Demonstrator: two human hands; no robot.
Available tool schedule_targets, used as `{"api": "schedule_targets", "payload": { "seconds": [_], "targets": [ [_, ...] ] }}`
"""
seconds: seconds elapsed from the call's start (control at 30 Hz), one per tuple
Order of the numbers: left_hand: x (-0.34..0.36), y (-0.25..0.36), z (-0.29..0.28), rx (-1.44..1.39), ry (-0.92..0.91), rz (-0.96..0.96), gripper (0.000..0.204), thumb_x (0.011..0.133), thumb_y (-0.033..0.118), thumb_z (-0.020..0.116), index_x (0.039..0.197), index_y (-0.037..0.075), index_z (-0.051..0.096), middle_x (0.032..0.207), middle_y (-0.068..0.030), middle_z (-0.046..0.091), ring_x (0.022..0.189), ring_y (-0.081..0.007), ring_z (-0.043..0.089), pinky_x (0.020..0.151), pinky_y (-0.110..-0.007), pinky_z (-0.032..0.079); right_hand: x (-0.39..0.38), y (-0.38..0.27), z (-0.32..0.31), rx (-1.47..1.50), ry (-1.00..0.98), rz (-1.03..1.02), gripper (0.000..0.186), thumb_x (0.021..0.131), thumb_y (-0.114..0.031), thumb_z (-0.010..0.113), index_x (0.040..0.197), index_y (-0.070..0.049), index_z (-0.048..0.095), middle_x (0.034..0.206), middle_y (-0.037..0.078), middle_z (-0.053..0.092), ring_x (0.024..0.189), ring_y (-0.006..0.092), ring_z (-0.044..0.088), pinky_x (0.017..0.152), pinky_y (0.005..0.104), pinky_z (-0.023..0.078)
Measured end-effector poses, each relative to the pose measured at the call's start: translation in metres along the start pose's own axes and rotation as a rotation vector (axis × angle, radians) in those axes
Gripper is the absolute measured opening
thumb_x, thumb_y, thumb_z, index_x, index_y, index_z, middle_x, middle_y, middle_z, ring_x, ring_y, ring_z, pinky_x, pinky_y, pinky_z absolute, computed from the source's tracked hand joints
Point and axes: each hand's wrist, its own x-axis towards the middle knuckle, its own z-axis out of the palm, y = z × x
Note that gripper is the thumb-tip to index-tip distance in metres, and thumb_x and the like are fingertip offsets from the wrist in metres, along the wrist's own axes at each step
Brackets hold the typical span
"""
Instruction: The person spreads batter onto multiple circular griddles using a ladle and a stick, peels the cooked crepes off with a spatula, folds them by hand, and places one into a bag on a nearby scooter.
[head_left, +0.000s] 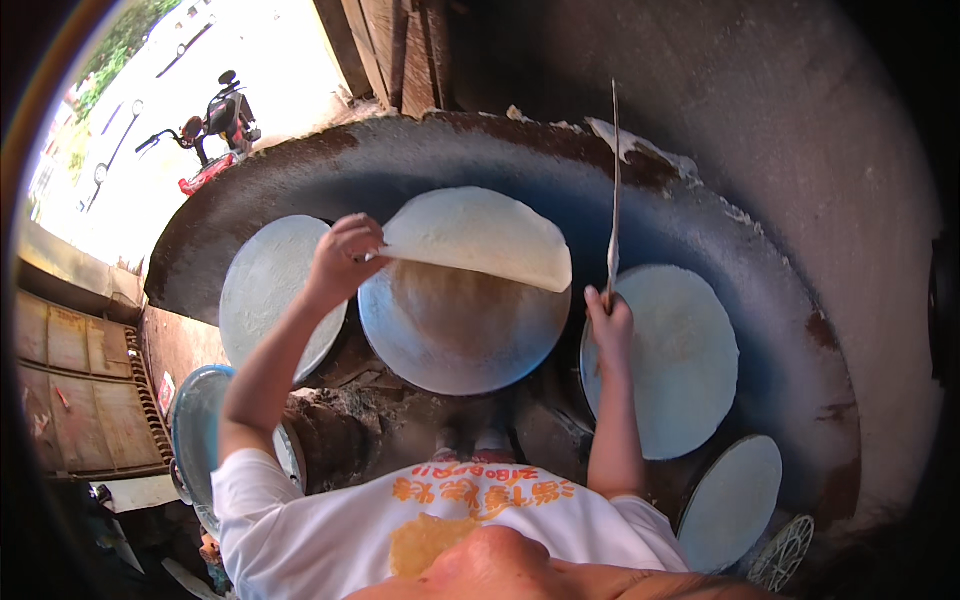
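A thin pale pancake (490, 230) lies folded back over the far half of the middle round griddle (460, 350). The near half of that griddle is bare, with a brownish patch. My left hand (350, 252) is closed in a pinch on the pancake's left corner, and its free edge runs straight across to the right. In my right hand (611, 322) a long thin spatula-like stick (614, 180) points up and away. That hand is over the left part of another round griddle, which bears a whole pale pancake (675, 360).
A pale pancake (275, 295) covers the left griddle, and another pale disc (733, 505) is at lower right. Behind the griddles curves a raised, crusted wall (400, 160). A blue-rimmed round vessel (195, 425) stands by my left elbow. A motorbike (215, 130) is outside.
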Motion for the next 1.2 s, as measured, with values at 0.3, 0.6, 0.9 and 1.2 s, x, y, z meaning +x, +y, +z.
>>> {"api": "schedule_targets", "payload": {
  "seconds": [0.3,0.6,0.9,1.2],
  "targets": [
    [0.043,0.153,0.012,0.218,-0.07,0.413,0.019,0.06,0.003,0.074,0.073,0.006,0.061,0.077,-0.0074,0.055,0.076,-0.0293,0.056,0.069,-0.039,0.047,-0.034,0.001,-0.046,0.279,-0.191,-0.164,0.054,0.094,-0.052,0.044,0.098,-0.004,0.068,0.1,0.008,0.066,0.099,0.0186,0.058,0.089,0.0332,0.043],
    [0.025,0.301,0.053,-0.192,-0.365,0.617,0.021,0.066,-0.005,0.068,0.08,-0.003,0.052,0.08,-0.014,0.052,0.077,-0.0313,0.052,0.07,-0.036,0.044,-0.335,0.004,-0.164,0.388,0.274,-0.043,0.051,0.068,-0.028,0.082,0.107,-0.003,0.061,0.079,-0.006,0.037,0.074,0.007,0.043,0.065,0.023,0.037],
    [-0.086,0.589,0.191,-0.62,-0.87,1.081,0.021,0.06,-0.004,0.068,0.074,-0.004,0.051,0.072,-0.0131,0.048,0.066,-0.0285,0.049,0.06,-0.034,0.04,-0.605,0.072,-0.277,0.256,1.137,0.17,0.036,0.068,-0.016,0.082,0.083,-0.006,0.051,0.072,-0.003,0.045,0.07,0.0084,0.044,0.063,0.0265,0.041],
    [-0.296,1.018,0.366,-0.857,-1.325,1.308,0.047,0.067,0.001,0.071,0.113,0.004,0.062,0.08,-0.0098,0.062,0.072,-0.0182,0.057,0.067,-0.029,0.047,-0.895,0.138,-0.498,0.127,1.893,0.158,0.036,0.069,-0.008,0.081,0.082,-0.01,0.047,0.072,-0.005,0.045,0.07,0.0069,0.048,0.06,0.0247,0.044]
  ]
}}
